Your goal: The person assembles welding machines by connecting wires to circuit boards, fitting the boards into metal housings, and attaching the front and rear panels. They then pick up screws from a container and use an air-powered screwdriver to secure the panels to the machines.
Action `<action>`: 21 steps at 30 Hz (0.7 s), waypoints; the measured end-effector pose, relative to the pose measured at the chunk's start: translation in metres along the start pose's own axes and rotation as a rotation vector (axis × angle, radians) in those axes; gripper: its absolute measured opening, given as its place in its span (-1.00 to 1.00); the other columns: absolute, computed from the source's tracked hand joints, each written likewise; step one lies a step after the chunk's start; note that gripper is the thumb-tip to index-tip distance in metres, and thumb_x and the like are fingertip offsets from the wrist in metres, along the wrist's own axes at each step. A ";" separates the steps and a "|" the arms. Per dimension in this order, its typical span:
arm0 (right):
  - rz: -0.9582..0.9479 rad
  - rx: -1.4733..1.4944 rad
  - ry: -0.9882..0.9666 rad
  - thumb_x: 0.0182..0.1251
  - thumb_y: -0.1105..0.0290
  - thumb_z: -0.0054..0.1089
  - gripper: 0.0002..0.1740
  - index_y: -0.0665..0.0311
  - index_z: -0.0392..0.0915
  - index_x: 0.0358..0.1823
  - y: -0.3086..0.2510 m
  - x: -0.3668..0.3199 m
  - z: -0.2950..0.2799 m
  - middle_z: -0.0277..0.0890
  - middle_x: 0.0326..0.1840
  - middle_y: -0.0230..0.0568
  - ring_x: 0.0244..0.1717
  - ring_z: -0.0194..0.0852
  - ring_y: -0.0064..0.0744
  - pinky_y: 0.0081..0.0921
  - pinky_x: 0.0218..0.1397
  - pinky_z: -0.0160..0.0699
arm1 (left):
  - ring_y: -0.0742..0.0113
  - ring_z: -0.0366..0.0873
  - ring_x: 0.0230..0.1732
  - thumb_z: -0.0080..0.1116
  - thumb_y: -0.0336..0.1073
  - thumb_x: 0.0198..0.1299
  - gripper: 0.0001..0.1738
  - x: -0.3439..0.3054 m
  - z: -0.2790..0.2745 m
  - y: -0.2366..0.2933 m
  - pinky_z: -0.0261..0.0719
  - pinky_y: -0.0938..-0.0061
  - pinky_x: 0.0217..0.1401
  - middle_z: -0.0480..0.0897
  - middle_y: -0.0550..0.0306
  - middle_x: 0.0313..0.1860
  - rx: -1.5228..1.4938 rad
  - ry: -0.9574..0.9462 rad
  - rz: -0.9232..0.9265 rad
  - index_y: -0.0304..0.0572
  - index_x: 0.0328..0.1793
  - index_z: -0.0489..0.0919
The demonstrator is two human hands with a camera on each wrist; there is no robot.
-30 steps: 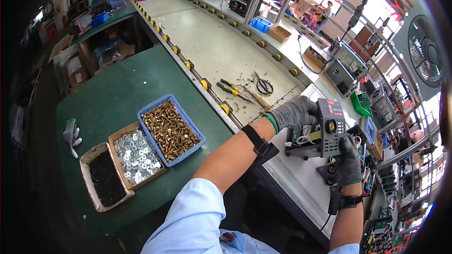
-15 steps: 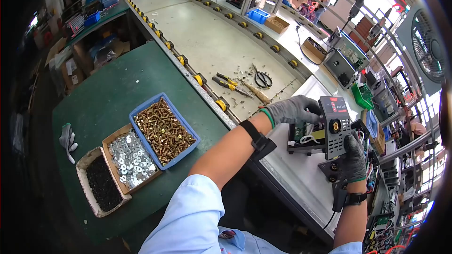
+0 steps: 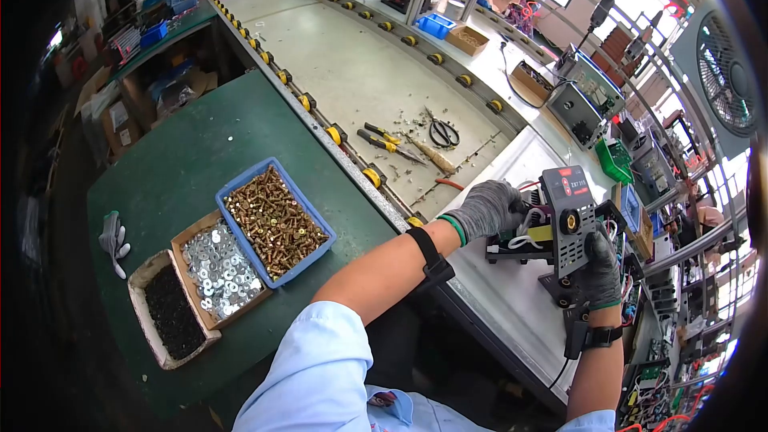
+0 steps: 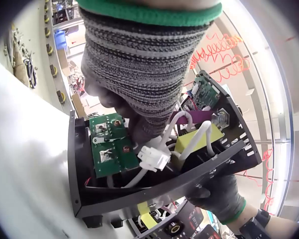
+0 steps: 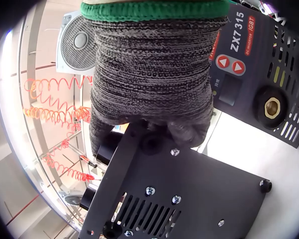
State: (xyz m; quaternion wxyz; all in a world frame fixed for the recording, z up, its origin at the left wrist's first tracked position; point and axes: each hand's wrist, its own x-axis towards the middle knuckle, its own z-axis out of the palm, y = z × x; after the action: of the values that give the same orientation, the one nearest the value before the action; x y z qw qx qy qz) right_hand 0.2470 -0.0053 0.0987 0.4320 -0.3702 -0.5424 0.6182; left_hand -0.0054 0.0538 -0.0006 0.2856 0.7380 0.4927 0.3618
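A dark device with an open case (image 3: 570, 192) and a labelled front panel is tilted up over the white worktop. My gloved left hand (image 3: 490, 210) reaches into its open side, fingers curled at a purple cable (image 4: 197, 117); the fingertips are partly hidden. Around that hand in the left wrist view lie a green circuit board (image 4: 112, 144), a white connector (image 4: 154, 158) and a yellow block (image 4: 199, 139). The gloved right hand (image 3: 600, 272) grips the case by its lower edge; the right wrist view shows its fingers against the black plate (image 5: 199, 184).
Another unit's front panel (image 5: 239, 64) lies near the right hand. Pliers (image 3: 390, 146) and scissors (image 3: 442, 133) rest on the conveyor table beyond. Left, on the green table (image 3: 192, 144), stand a blue bin of screws (image 3: 328, 242), a box of washers (image 3: 264, 292) and a box of black pieces (image 3: 138, 288).
My left hand has gone from the panel's upper edge, through a brief release, into the open side. The purple cable has come into view beside its fingers. The right hand keeps its grip.
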 end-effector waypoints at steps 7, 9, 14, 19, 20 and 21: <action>0.030 0.067 0.027 0.16 0.09 0.50 -0.34 0.29 0.51 0.19 0.000 0.009 -0.006 0.65 0.09 -0.14 0.03 0.71 -0.19 -0.18 0.13 0.75 | 0.05 0.70 -0.13 0.34 -0.16 0.10 -0.82 0.033 -0.016 0.003 0.65 0.19 0.03 0.71 0.02 -0.29 0.458 0.231 0.236 0.02 -0.22 0.77; 0.041 0.077 0.028 0.15 0.09 0.51 -0.35 0.28 0.51 0.18 -0.004 0.009 0.000 0.65 0.07 -0.15 0.02 0.71 -0.19 -0.17 0.13 0.74 | 0.06 0.71 -0.13 0.33 -0.16 0.12 -0.82 0.033 -0.026 0.004 0.65 0.20 0.04 0.73 0.02 -0.26 0.374 0.080 0.206 0.02 -0.20 0.78; 0.068 0.073 -0.012 0.12 0.08 0.53 -0.38 0.26 0.56 0.13 -0.008 0.013 -0.002 0.69 0.00 -0.16 -0.04 0.74 -0.20 -0.18 0.05 0.79 | 0.09 0.73 -0.12 0.33 -0.13 0.14 -0.80 0.039 -0.037 -0.011 0.66 0.24 0.05 0.75 0.04 -0.21 0.102 0.067 0.077 0.02 -0.18 0.77; 0.075 0.019 0.010 0.11 0.00 0.52 -0.34 0.30 0.57 0.11 -0.008 0.017 -0.001 0.69 0.00 -0.18 -0.04 0.72 -0.29 -0.28 0.03 0.77 | -0.03 0.70 -0.14 0.32 -0.13 0.13 -0.79 0.072 -0.044 0.000 0.65 0.15 -0.01 0.71 -0.02 -0.25 0.201 0.306 0.212 -0.04 -0.23 0.73; 0.073 0.020 0.009 0.11 0.00 0.52 -0.34 0.30 0.57 0.11 -0.006 0.019 0.002 0.69 0.00 -0.18 -0.04 0.72 -0.29 -0.28 0.03 0.77 | -0.03 0.70 -0.14 0.32 -0.13 0.13 -0.79 0.080 -0.046 0.002 0.65 0.15 -0.01 0.71 -0.02 -0.25 0.203 0.307 0.213 -0.04 -0.23 0.73; 0.031 -0.084 0.070 0.16 -0.01 0.47 -0.37 0.30 0.57 0.11 -0.004 0.020 0.005 0.67 -0.06 -0.26 -0.11 0.67 -0.40 -0.37 -0.07 0.72 | -0.05 0.71 -0.14 0.32 -0.13 0.12 -0.78 0.086 -0.046 0.004 0.65 0.15 0.00 0.73 -0.05 -0.24 0.234 0.235 0.158 -0.04 -0.20 0.74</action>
State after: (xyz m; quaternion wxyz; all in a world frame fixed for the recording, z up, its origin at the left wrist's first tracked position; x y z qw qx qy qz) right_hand 0.2356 0.0116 0.1039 0.4249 -0.4177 -0.5467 0.5883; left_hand -0.0186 0.1360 0.0507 0.1087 0.7553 0.5018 0.4072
